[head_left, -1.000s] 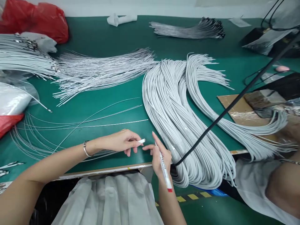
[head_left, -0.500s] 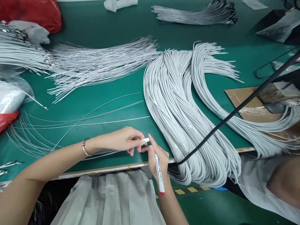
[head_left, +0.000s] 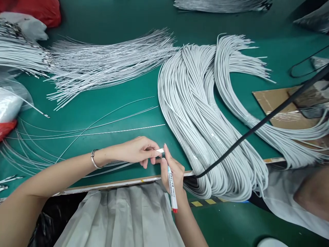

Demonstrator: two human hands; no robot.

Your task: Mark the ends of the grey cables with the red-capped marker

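My left hand point(head_left: 140, 150) is closed, its thumb and index finger pinching a small white piece point(head_left: 160, 151) whose exact kind I cannot make out. Several thin wires point(head_left: 113, 168) run along the table to beneath this hand; its fingers hide their ends. My right hand point(head_left: 173, 169) meets the left at the white piece, index fingertip up against it. A white marker pen point(head_left: 171, 188) with a red end is held in the right hand, slanting down across the palm toward the wrist. The pen's upper end is hidden by the fingers.
A thick bundle of light grey cables point(head_left: 195, 113) drapes over the table edge to the right. Behind my hands lies a pile of thin wires point(head_left: 110, 65). A black strap or cable point(head_left: 246, 133) crosses the right side. Another person's sleeve point(head_left: 277, 195) shows at lower right.
The view has shifted slightly, so the table's contents sit higher in the picture. Both hands stay together at the white piece; the marker pen's red end has moved slightly up and left.
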